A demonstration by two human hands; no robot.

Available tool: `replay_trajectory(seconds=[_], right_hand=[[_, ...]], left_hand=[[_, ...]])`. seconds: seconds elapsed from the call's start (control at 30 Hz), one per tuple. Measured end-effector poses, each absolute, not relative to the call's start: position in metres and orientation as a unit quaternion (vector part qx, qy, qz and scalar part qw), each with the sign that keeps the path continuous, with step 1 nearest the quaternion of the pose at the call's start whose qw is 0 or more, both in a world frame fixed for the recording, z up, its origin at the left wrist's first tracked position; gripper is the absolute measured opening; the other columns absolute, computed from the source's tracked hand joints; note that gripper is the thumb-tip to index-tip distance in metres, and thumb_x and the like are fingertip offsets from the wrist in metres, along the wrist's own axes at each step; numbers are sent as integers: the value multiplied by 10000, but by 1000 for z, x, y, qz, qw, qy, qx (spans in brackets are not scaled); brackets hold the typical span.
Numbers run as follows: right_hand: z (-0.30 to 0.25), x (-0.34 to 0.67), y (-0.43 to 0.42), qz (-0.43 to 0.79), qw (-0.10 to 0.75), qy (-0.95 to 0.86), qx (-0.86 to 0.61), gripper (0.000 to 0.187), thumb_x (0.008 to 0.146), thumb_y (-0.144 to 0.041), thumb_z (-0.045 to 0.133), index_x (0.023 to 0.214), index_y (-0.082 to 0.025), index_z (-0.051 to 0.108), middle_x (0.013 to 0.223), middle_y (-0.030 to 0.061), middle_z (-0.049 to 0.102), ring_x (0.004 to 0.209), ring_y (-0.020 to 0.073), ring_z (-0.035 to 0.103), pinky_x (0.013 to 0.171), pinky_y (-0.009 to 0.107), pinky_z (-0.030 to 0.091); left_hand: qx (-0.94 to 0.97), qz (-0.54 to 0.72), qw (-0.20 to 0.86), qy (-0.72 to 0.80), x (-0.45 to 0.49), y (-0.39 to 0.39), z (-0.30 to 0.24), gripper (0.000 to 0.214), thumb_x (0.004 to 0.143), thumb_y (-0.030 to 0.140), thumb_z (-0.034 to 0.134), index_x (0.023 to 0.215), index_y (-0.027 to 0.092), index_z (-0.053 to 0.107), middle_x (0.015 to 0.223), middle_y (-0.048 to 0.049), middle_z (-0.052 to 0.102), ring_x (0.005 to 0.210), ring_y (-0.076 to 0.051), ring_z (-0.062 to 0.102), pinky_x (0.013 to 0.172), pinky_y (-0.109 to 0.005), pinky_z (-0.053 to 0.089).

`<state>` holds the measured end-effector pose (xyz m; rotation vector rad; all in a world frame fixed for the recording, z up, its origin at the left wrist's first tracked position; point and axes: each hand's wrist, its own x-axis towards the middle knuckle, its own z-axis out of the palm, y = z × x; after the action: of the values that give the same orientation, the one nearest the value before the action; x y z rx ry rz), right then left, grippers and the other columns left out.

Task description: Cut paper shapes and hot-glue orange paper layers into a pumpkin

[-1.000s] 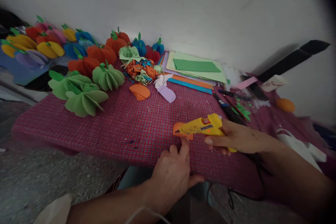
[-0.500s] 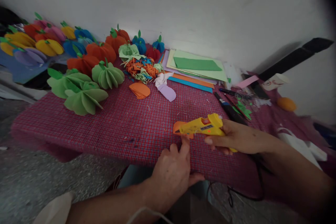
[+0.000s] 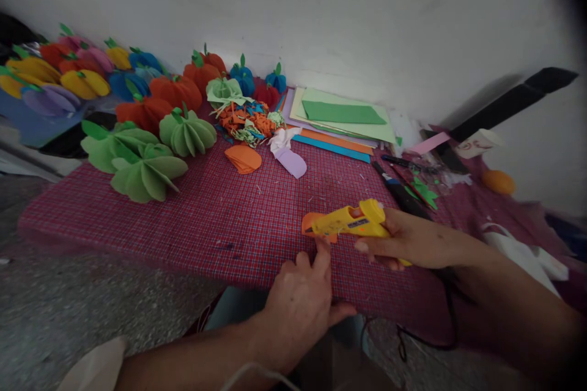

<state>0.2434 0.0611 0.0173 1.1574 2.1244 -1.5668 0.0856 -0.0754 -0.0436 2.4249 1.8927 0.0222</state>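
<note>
My right hand [image 3: 408, 241] grips a yellow glue gun [image 3: 355, 223], its nozzle pointing left over an orange paper piece [image 3: 310, 222] on the red checked tablecloth [image 3: 220, 220]. My left hand [image 3: 300, 302] rests at the table's front edge, fingers loosely spread, with a fingertip pressed on the orange piece just under the gun. The gun's black cord [image 3: 447, 311] hangs off the front edge.
Green paper pumpkins [image 3: 147, 159] sit at the left, with orange, blue, yellow and purple ones behind. Paper scraps [image 3: 245, 119], an orange cutout stack [image 3: 243, 157], a lilac piece [image 3: 291, 162], coloured sheets [image 3: 342, 119], pens and green leaves [image 3: 424, 190] lie along the wall. An orange fruit [image 3: 498, 181] sits at the right.
</note>
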Motion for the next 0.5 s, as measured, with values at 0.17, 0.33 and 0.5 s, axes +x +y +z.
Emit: replay_trajectory(seconds=[0.17, 0.33, 0.5], right_hand=[[17, 242, 63, -531, 126, 734, 404, 382, 776, -522, 560, 698, -148, 559, 486, -28, 509, 406, 64, 456, 382, 166, 366], [16, 243, 65, -521, 110, 739, 413, 354, 790, -517, 548, 770, -164, 556, 515, -35, 514, 406, 67, 467, 366, 161, 351], [21, 242, 63, -529, 129, 734, 405, 389, 790, -528, 542, 693, -152, 551, 495, -29, 505, 407, 62, 460, 384, 160, 360]], left_hand=[[782, 8, 33, 622, 86, -76, -42, 859, 694, 687, 495, 1306, 87, 453, 1347, -168, 432, 718, -196, 555, 524, -318, 527], [782, 8, 30, 622, 87, -76, -41, 839, 700, 690, 483, 1286, 89, 481, 1339, -164, 445, 727, -198, 560, 539, -319, 529], [788, 5, 25, 615, 86, -76, -42, 814, 710, 689, 470, 1271, 101, 500, 1351, -163, 430, 719, -193, 560, 516, -307, 518]])
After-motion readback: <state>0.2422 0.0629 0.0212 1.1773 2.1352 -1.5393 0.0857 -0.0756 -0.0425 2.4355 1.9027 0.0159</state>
